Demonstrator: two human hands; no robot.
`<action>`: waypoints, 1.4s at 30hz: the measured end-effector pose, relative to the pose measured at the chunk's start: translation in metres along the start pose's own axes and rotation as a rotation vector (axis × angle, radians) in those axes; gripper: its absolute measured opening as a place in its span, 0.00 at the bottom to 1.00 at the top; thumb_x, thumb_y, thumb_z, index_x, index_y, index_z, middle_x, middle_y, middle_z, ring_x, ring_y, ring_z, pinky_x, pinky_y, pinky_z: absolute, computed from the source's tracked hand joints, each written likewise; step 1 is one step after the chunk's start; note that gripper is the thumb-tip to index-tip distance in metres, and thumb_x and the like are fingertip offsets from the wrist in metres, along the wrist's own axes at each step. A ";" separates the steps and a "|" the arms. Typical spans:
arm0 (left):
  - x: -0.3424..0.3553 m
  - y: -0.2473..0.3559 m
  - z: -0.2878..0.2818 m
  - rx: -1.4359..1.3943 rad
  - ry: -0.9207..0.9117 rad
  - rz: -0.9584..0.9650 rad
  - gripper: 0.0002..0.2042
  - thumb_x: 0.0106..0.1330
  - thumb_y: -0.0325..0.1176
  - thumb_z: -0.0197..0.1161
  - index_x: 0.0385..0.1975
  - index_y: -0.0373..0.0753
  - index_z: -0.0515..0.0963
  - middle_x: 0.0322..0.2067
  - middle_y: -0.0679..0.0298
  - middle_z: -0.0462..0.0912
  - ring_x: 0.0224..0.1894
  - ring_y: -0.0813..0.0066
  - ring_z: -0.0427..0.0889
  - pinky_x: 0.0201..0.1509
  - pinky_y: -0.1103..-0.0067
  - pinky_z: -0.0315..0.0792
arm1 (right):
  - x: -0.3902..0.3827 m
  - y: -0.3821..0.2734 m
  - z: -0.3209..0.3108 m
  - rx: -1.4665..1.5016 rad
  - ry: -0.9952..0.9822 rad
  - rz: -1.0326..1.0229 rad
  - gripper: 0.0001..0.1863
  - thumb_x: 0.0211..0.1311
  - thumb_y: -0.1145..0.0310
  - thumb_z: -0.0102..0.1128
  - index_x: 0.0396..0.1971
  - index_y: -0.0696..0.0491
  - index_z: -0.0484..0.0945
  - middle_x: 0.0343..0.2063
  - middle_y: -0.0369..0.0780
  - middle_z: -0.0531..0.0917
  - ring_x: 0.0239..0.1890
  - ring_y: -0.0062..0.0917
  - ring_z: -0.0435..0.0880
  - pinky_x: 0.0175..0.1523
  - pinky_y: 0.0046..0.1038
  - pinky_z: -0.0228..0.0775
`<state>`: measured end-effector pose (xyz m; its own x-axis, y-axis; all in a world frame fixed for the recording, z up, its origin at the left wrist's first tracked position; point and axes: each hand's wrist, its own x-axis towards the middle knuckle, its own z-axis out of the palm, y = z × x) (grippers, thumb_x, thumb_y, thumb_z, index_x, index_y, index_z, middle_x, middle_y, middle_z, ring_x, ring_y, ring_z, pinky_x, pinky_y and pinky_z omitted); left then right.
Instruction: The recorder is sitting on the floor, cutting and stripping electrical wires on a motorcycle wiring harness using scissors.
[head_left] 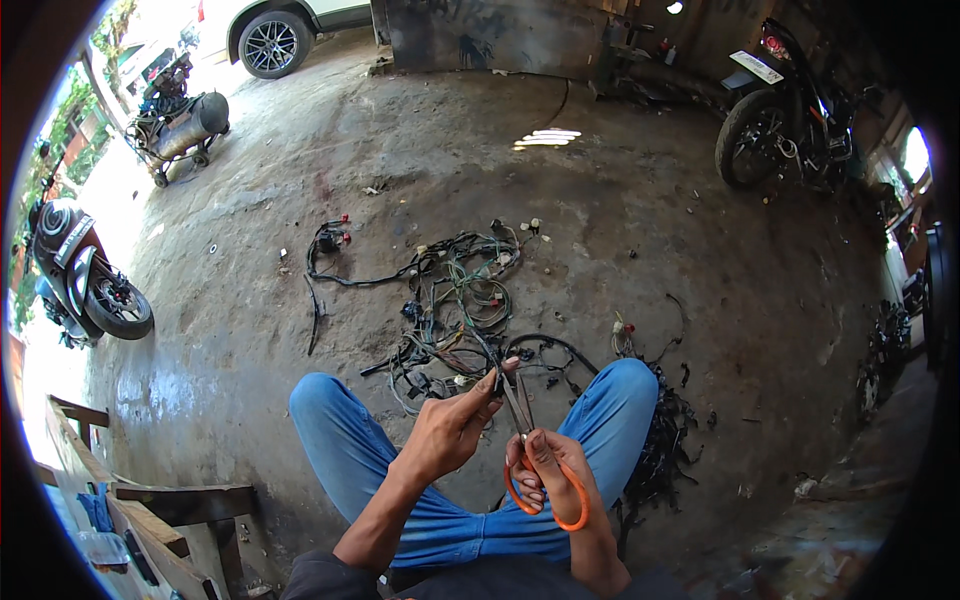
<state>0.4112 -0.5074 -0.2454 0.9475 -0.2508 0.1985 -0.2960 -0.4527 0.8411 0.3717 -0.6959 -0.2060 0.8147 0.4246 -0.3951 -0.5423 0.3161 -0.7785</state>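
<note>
Between my knees, my left hand [445,432] is closed, with thumb and fingers pinching a dark strand of the wiring harness [470,287]. The rest of the harness sprawls over the floor ahead, a tangle of black, green and other coloured wires with white and red connectors. My right hand [562,462] grips a pair of scissors [522,410] by its orange handles. The blades point up and away from me, slightly parted, right beside my left fingertips. Whether they touch the strand I cannot tell.
Black scraps [662,450] are heaped beside my right knee. A wooden bench frame [190,502] stands at the lower left. Motorcycles [95,285] [790,120] are parked on both sides. A wheeled air compressor [190,130] and a white car [335,12] are farther back.
</note>
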 end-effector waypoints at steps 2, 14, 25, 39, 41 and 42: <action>0.001 0.002 0.000 -0.001 0.006 -0.009 0.28 0.69 0.23 0.57 0.70 0.48 0.66 0.28 0.52 0.81 0.25 0.56 0.80 0.34 0.71 0.76 | 0.002 0.002 0.001 0.009 -0.007 -0.012 0.23 0.74 0.49 0.53 0.32 0.57 0.75 0.15 0.29 0.65 0.14 0.09 0.61 0.18 0.16 0.53; 0.001 -0.004 -0.010 -0.799 -0.130 -0.131 0.26 0.78 0.49 0.46 0.69 0.41 0.67 0.67 0.58 0.65 0.64 0.62 0.70 0.66 0.70 0.65 | 0.009 0.028 0.000 -0.028 -0.071 -0.147 0.25 0.68 0.44 0.60 0.36 0.56 0.76 0.18 0.27 0.69 0.17 0.07 0.64 0.21 0.14 0.54; 0.025 0.000 -0.021 -0.805 -0.355 -0.192 0.23 0.76 0.40 0.54 0.66 0.38 0.66 0.56 0.59 0.75 0.58 0.72 0.73 0.63 0.72 0.67 | 0.007 0.038 -0.008 -0.014 -0.045 -0.115 0.29 0.67 0.39 0.56 0.34 0.55 0.74 0.17 0.27 0.65 0.17 0.08 0.63 0.21 0.15 0.54; 0.025 0.008 0.029 -0.246 -0.095 -0.027 0.29 0.77 0.47 0.49 0.73 0.42 0.58 0.20 0.63 0.67 0.22 0.71 0.67 0.33 0.79 0.64 | 0.001 0.038 -0.013 0.117 0.102 -0.144 0.28 0.74 0.42 0.47 0.33 0.56 0.73 0.15 0.30 0.66 0.13 0.11 0.62 0.17 0.17 0.56; 0.024 0.012 0.027 -0.245 -0.118 -0.069 0.29 0.77 0.47 0.49 0.73 0.42 0.57 0.20 0.64 0.66 0.22 0.73 0.66 0.33 0.80 0.64 | 0.001 0.038 -0.011 0.123 0.112 -0.141 0.28 0.74 0.42 0.46 0.32 0.56 0.73 0.15 0.30 0.66 0.13 0.11 0.62 0.17 0.17 0.56; 0.024 0.013 0.026 -0.241 -0.132 -0.115 0.29 0.77 0.47 0.49 0.74 0.43 0.56 0.19 0.66 0.65 0.22 0.75 0.65 0.32 0.80 0.64 | 0.002 0.037 -0.010 0.127 0.113 -0.134 0.28 0.75 0.43 0.46 0.32 0.56 0.73 0.14 0.30 0.66 0.13 0.11 0.62 0.17 0.17 0.56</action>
<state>0.4269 -0.5418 -0.2429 0.9446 -0.3256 0.0413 -0.1356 -0.2725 0.9525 0.3550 -0.6919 -0.2401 0.8952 0.2761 -0.3497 -0.4432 0.4709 -0.7628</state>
